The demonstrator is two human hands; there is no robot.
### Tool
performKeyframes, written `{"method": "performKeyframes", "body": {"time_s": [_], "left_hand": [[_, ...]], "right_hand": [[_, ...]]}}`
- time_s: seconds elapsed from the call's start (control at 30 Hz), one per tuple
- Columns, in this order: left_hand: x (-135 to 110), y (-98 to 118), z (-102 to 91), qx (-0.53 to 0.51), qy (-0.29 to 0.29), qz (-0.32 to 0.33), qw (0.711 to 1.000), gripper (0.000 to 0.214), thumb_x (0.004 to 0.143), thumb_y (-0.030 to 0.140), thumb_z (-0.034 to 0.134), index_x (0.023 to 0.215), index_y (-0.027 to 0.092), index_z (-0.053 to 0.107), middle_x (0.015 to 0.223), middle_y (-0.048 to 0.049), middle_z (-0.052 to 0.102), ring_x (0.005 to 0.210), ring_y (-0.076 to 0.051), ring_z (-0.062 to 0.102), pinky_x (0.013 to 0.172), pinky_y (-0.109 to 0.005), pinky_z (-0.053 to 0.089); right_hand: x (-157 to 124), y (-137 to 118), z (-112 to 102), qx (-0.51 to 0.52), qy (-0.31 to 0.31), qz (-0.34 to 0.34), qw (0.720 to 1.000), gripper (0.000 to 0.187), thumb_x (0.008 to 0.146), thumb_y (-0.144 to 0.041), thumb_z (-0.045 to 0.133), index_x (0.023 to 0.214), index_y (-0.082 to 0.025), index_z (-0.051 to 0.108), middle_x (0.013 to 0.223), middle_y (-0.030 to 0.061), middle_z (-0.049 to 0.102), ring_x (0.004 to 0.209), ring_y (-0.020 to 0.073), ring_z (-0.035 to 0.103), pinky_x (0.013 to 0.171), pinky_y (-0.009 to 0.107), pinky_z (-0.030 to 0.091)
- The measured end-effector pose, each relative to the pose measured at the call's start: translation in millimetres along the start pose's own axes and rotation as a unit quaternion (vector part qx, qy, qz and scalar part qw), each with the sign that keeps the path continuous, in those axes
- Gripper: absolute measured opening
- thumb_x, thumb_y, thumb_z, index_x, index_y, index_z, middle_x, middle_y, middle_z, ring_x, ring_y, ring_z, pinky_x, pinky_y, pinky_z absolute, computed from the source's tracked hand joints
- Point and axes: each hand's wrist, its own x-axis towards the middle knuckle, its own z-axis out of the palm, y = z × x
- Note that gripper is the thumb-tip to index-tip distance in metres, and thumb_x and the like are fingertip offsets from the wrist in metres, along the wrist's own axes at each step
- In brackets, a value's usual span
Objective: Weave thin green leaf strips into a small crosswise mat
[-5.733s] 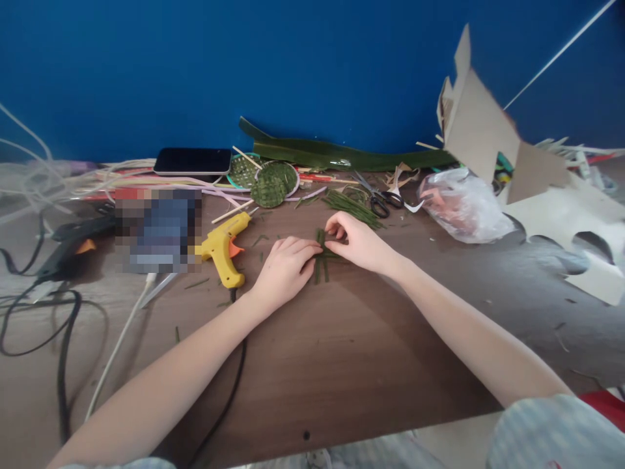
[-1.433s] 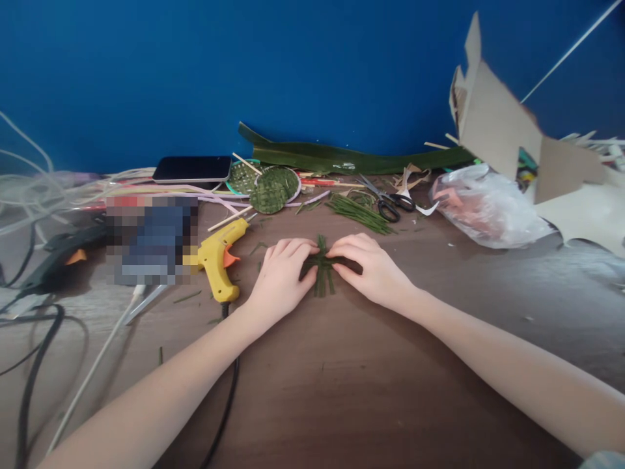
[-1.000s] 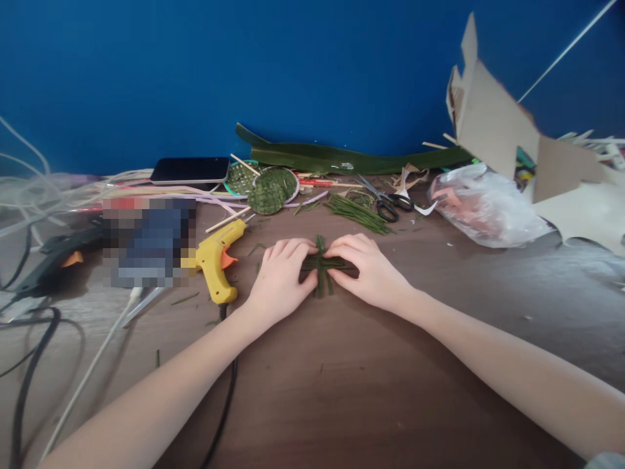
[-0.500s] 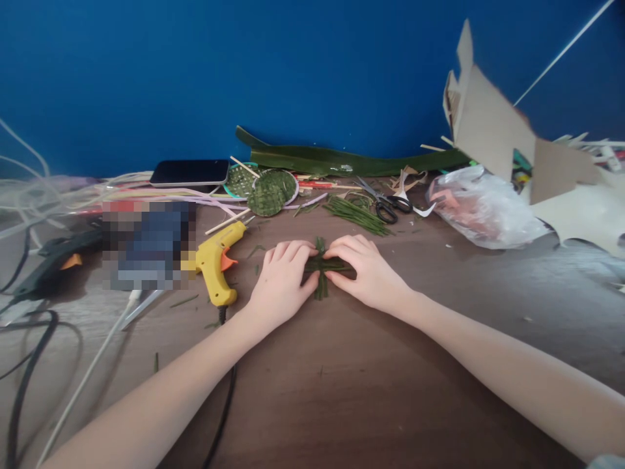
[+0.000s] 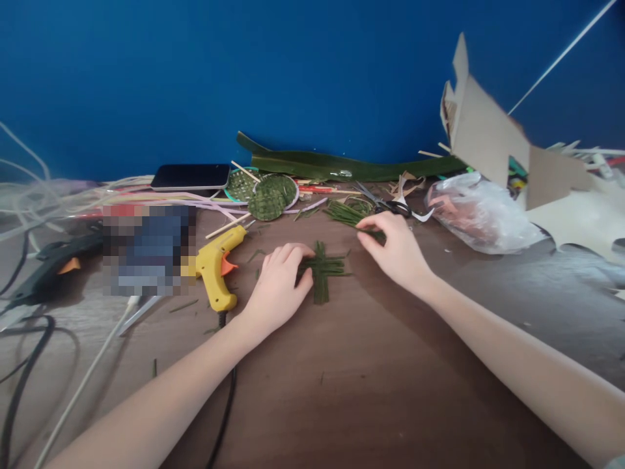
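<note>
A small cross-shaped weave of green leaf strips (image 5: 322, 270) lies on the brown table (image 5: 342, 378). My left hand (image 5: 278, 286) rests on its left side, fingers curled and pressing the strips down. My right hand (image 5: 393, 247) has left the weave and sits at the near end of a pile of loose green strips (image 5: 349, 212), its fingertips pinched on that pile. What the pinch holds is too small to name for certain.
A yellow glue gun (image 5: 217, 264) lies left of my left hand, a black one (image 5: 53, 260) farther left. Behind are woven green discs (image 5: 266, 195), a phone (image 5: 190, 176), scissors (image 5: 385, 202), a long leaf (image 5: 342, 166), a plastic bag (image 5: 476, 212) and cardboard pieces (image 5: 488, 140).
My right hand has lifted off the weave and moved back and right to the pile of loose strips. My left hand stays on the weave.
</note>
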Motion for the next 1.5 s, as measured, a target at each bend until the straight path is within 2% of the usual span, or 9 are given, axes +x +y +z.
{"method": "performKeyframes", "body": {"time_s": [0.1, 0.23, 0.47, 0.63, 0.87, 1.07, 1.2, 1.33, 1.5], "left_hand": [[0.4, -1.9, -0.1, -0.023, 0.007, -0.017, 1.0, 0.027, 0.078, 0.007, 0.04, 0.1, 0.017, 0.053, 0.108, -0.0075, 0.06, 0.107, -0.022, 0.052, 0.096, -0.042, 0.039], [0.9, -6.0, 0.6, -0.053, 0.031, -0.029, 0.998, 0.035, 0.074, 0.002, 0.036, 0.101, 0.016, 0.053, 0.106, -0.0071, 0.059, 0.105, -0.02, 0.052, 0.098, -0.041, 0.04], [1.0, -6.4, -0.6, -0.08, 0.051, -0.035, 0.995, 0.036, 0.071, 0.001, 0.036, 0.099, 0.016, 0.053, 0.105, -0.007, 0.059, 0.104, -0.02, 0.053, 0.098, -0.041, 0.042], [0.5, -6.5, -0.5, -0.087, 0.052, -0.043, 0.994, 0.036, 0.071, 0.001, 0.036, 0.099, 0.017, 0.053, 0.105, -0.0068, 0.06, 0.105, -0.02, 0.054, 0.098, -0.042, 0.043], [1.8, -7.8, 0.0, -0.13, 0.065, -0.062, 0.987, 0.035, 0.071, 0.003, 0.036, 0.098, 0.018, 0.053, 0.104, -0.0058, 0.06, 0.104, -0.018, 0.055, 0.1, -0.042, 0.042], [3.4, -9.1, 1.0, -0.156, 0.067, -0.074, 0.983, 0.029, 0.073, 0.006, 0.042, 0.097, 0.016, 0.053, 0.104, -0.0065, 0.06, 0.105, -0.018, 0.055, 0.1, -0.041, 0.041], [4.8, -12.6, 1.9, -0.222, 0.077, -0.089, 0.968, 0.029, 0.073, 0.007, 0.04, 0.098, 0.016, 0.053, 0.106, -0.0061, 0.061, 0.105, -0.017, 0.056, 0.101, -0.038, 0.041], [6.6, -12.1, -2.2, -0.281, 0.087, -0.127, 0.947, 0.026, 0.073, 0.01, 0.039, 0.093, 0.018, 0.055, 0.103, -0.0032, 0.064, 0.103, -0.016, 0.057, 0.101, -0.038, 0.041], [7.1, -9.0, -7.6, -0.351, 0.115, -0.158, 0.916, 0.021, 0.074, 0.015, 0.04, 0.086, 0.018, 0.057, 0.099, -0.0038, 0.066, 0.1, -0.017, 0.059, 0.099, -0.038, 0.042]], "right_hand": [[6.8, 22.4, -0.2, -0.078, 0.058, 0.051, 0.994, 0.009, 0.077, -0.03, 0.058, 0.075, -0.02, 0.058, 0.078, 0.0063, 0.056, 0.078, 0.0232, 0.049, 0.072, 0.04, 0.039], [7.5, 33.3, 3.4, -0.111, 0.038, 0.073, 0.99, 0.019, 0.075, -0.035, 0.062, 0.067, -0.021, 0.053, 0.073, 0.0045, 0.051, 0.075, 0.0229, 0.046, 0.07, 0.04, 0.037], [9.0, 27.6, 0.5, 0.002, 0.039, 0.084, 0.996, 0.018, 0.074, -0.032, 0.062, 0.062, -0.021, 0.053, 0.067, 0.0023, 0.053, 0.067, 0.0184, 0.047, 0.069, 0.036, 0.04], [11.1, 22.6, -6.5, 0.007, 0.062, 0.095, 0.994, 0.018, 0.073, -0.029, 0.06, 0.058, -0.021, 0.054, 0.063, 0.0016, 0.054, 0.064, 0.0171, 0.048, 0.069, 0.036, 0.04], [7.3, 5.0, -11.5, 0.096, 0.09, 0.13, 0.983, 0.015, 0.075, -0.033, 0.057, 0.066, -0.021, 0.056, 0.064, 0.0004, 0.057, 0.06, 0.015, 0.049, 0.061, 0.032, 0.039], [4.6, -22.0, -5.6, 0.14, 0.031, 0.12, 0.982, 0.02, 0.078, -0.036, 0.056, 0.066, -0.021, 0.053, 0.063, -0.0006, 0.055, 0.059, 0.0136, 0.047, 0.061, 0.03, 0.038], [4.1, -36.6, 6.5, 0.165, 0.0, 0.109, 0.98, 0.026, 0.082, -0.039, 0.051, 0.063, -0.021, 0.046, 0.057, -0.0026, 0.047, 0.057, 0.0126, 0.045, 0.06, 0.028, 0.036], [2.0, -35.3, 18.6, 0.175, -0.031, 0.094, 0.98, 0.026, 0.083, -0.04, 0.049, 0.065, -0.021, 0.046, 0.056, -0.0028, 0.047, 0.055, 0.0126, 0.044, 0.059, 0.028, 0.036], [1.5, -29.3, 22.7, 0.209, -0.034, 0.105, 0.972, 0.022, 0.083, -0.037, 0.047, 0.068, -0.021, 0.048, 0.055, -0.0024, 0.05, 0.056, 0.0138, 0.049, 0.061, 0.029, 0.038]]}}
